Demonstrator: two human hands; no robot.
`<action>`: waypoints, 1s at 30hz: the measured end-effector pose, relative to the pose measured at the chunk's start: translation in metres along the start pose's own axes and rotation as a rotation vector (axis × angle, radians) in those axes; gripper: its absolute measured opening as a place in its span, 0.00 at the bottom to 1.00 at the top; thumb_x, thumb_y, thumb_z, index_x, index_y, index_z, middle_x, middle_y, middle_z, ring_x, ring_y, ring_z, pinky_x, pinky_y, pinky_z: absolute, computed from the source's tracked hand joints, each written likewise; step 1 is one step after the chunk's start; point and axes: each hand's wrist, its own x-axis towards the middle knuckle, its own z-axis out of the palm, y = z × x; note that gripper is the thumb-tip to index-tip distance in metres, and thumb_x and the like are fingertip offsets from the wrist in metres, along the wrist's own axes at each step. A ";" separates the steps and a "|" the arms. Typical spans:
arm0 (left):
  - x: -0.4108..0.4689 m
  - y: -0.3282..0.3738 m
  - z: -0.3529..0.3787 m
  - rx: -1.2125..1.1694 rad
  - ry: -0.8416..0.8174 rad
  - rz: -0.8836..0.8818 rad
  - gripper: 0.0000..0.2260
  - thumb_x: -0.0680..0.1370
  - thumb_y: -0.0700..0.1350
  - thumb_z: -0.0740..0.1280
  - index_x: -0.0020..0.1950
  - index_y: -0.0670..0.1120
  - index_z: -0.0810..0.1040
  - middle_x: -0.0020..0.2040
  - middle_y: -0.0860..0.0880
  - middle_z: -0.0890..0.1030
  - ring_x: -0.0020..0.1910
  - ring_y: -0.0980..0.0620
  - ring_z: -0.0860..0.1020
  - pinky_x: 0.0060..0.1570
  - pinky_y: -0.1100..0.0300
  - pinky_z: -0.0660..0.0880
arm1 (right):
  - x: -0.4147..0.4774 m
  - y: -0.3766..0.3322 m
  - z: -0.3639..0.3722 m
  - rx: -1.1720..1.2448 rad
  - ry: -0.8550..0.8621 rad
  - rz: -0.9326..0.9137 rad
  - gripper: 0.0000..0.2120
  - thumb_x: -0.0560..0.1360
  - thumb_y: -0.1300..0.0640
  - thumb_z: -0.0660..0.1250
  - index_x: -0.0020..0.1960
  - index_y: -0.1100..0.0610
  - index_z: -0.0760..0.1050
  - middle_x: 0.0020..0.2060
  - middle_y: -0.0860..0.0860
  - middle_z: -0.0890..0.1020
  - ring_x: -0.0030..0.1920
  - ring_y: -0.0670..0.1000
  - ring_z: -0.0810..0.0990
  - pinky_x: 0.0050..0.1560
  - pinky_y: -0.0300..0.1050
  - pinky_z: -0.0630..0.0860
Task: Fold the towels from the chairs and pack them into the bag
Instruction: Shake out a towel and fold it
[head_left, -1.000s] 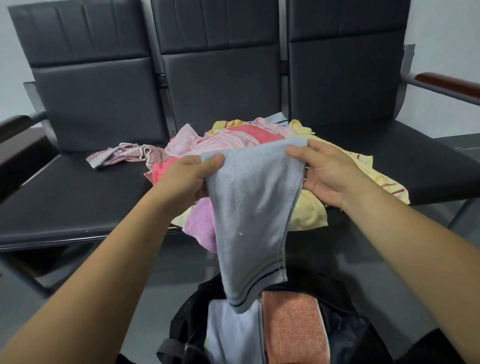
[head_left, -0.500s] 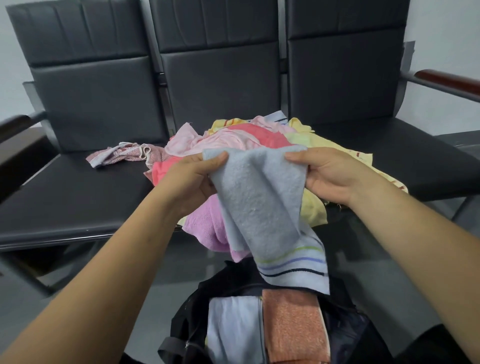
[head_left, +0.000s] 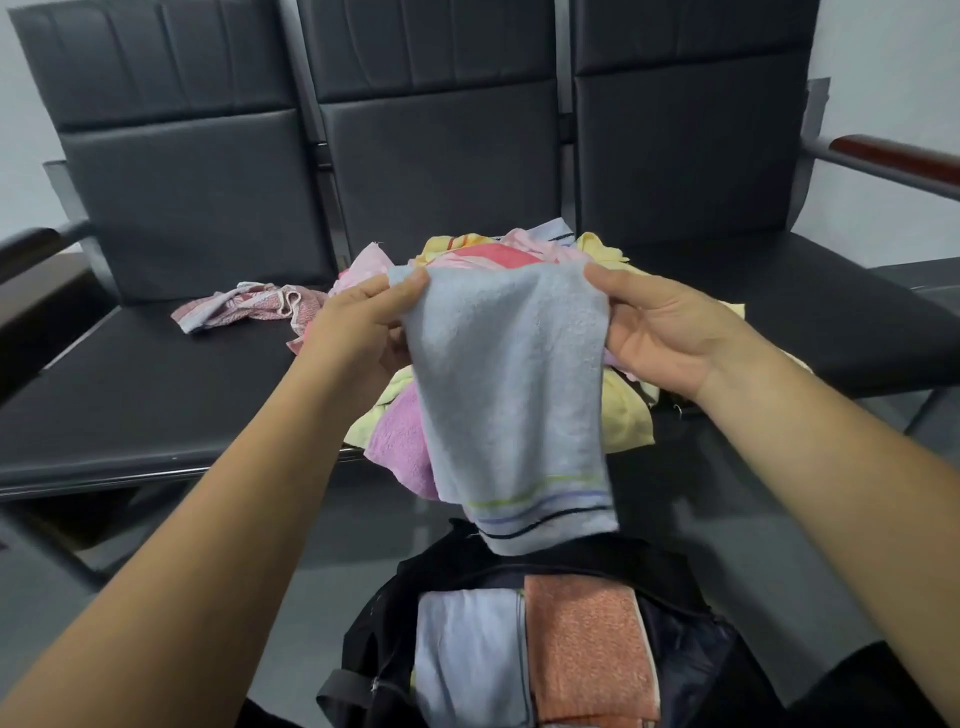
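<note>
A light blue towel (head_left: 506, 384) with striped hem hangs in front of me, above the open black bag (head_left: 691, 644). My left hand (head_left: 363, 332) pinches its top left corner and my right hand (head_left: 660, 332) pinches its top right corner. Behind it, a pile of towels (head_left: 498, 254) in pink, red, yellow and purple lies on the middle black chair seat (head_left: 156, 395). Inside the bag stand a folded light blue towel (head_left: 467, 654) and a folded orange towel (head_left: 587, 649).
A crumpled red-and-white towel (head_left: 244, 309) lies apart on the left chair seat. The three black chairs stand in a row with armrests at the far left (head_left: 31, 244) and far right (head_left: 893, 158). Grey floor surrounds the bag.
The blue towel has gone from a narrow, twisted drape to hanging flatter and doubled, its striped hem now level and facing me. Both hands stayed at its top corners.
</note>
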 end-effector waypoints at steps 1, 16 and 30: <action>0.000 0.001 0.000 -0.034 -0.041 0.002 0.08 0.82 0.41 0.66 0.58 0.42 0.82 0.52 0.47 0.86 0.47 0.50 0.83 0.51 0.56 0.80 | -0.001 -0.001 0.001 -0.053 0.024 -0.014 0.23 0.79 0.63 0.68 0.73 0.62 0.73 0.67 0.57 0.80 0.68 0.56 0.79 0.68 0.53 0.77; -0.001 0.001 0.000 -0.017 -0.057 0.011 0.05 0.81 0.40 0.67 0.52 0.40 0.82 0.47 0.45 0.85 0.46 0.48 0.82 0.52 0.56 0.79 | -0.007 -0.003 0.005 0.016 0.120 0.000 0.13 0.81 0.55 0.66 0.64 0.58 0.79 0.57 0.52 0.86 0.59 0.49 0.85 0.63 0.49 0.80; -0.003 -0.002 -0.004 0.136 0.024 0.260 0.03 0.77 0.43 0.74 0.50 0.49 0.85 0.53 0.43 0.86 0.57 0.44 0.83 0.65 0.47 0.76 | -0.005 0.000 -0.002 -0.538 0.350 -0.365 0.03 0.76 0.60 0.75 0.48 0.53 0.85 0.47 0.53 0.87 0.49 0.52 0.87 0.49 0.52 0.85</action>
